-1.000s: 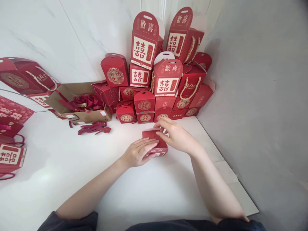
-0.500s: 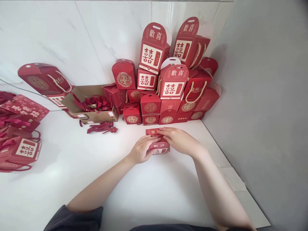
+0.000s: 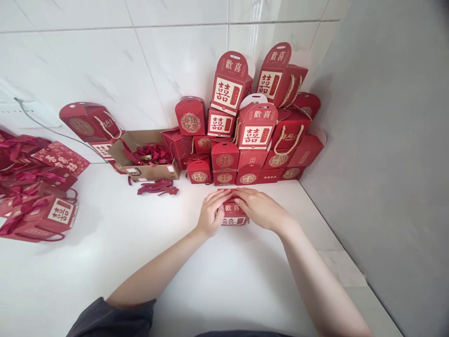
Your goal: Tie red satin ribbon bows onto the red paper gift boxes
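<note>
And there, on the white table [image 3: 157, 276], a small red box [image 3: 235, 209] was being worked with both hands, set down in front of the big stack of red boxes [image 3: 224, 157] and well apart from the ribbons to the left. Its front, printed with pale characters and a white panel, was turned toward the camera.

From the left side, the box was touched by the left hand [image 3: 211, 213]: its fingers were held close together, reaching over the top, with the thumb bent in beside the front. From the right, the top was covered by the right hand [image 3: 261, 208], its fingers laid nearly straight and side by side, the thumb lowered a little apart from them. The two sets of fingertips were brought almost together over the top edge! Whether the cardboard was pinched by either hand could not be told, as the undersides of the fingers were hidden.

Behind, the stack was piled up by the tiled wall [image 3: 182, 61], some boxes fitted with twisted cord handles. To its left, dark red ribbons [image 3: 154, 154] were held in an open cardboard box [image 3: 152, 173], and a loose bunch of ribbons [image 3: 157, 187] was laid just in front. Farther left, more red boxes [image 3: 42, 215] were heaped, several topped with ribbon, and a thin cable [image 3: 52, 133] was seen against the wall.
</note>
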The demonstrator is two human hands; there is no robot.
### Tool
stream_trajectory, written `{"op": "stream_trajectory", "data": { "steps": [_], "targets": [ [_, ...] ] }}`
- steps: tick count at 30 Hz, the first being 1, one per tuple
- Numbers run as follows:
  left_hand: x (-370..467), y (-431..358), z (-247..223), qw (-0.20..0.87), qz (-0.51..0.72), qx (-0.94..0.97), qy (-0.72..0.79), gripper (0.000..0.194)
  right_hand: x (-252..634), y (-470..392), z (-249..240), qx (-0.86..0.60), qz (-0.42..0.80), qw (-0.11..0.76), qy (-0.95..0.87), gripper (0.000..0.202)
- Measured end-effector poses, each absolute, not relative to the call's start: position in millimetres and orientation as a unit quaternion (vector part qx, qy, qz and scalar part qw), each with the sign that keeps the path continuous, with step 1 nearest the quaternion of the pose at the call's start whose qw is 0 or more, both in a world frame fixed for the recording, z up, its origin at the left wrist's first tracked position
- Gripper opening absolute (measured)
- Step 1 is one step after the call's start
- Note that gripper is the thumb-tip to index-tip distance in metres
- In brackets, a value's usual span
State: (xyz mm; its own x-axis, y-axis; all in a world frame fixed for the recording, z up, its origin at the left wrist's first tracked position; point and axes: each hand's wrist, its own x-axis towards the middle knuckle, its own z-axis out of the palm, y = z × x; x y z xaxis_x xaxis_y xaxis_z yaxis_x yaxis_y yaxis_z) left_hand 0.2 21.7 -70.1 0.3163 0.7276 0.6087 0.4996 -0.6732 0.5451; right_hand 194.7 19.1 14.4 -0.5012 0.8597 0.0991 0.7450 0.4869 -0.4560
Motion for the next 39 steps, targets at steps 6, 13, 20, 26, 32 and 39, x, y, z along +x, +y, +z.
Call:
{"op": "stream_trajectory", "data": {
  "steps": [6,13,20,26,32,39],
  "targets": [
    [3,24,-81,0.051,0.466,0.791,0.392,0.038,151,22,-20,-0.511,0.118,0.187,-0.83,0.067],
    [1,28,-85,0.071,0.514,0.761,0.388,0.028,145,26,-26,-0.513,0.134,0.163,-0.832,0.073],
    [0,24,-81,0.07,0.505,0.77,0.384,0.027,142,25,-27,-0.515,0.121,0.164,-0.833,0.073],
    [-47,64,-54,-0.019,0.567,0.697,0.438,0.021,140,25,-30,-0.521,0.092,0.176,-0.83,0.071],
    [-143,146,17,-0.096,0.55,0.522,0.644,0.017,140,25,-31,-0.51,0.084,0.187,-0.835,0.069],
    [-173,196,28,-0.016,0.421,0.48,0.769,0.036,139,26,-32,-0.506,0.079,0.203,-0.835,0.068]
  ]
}}
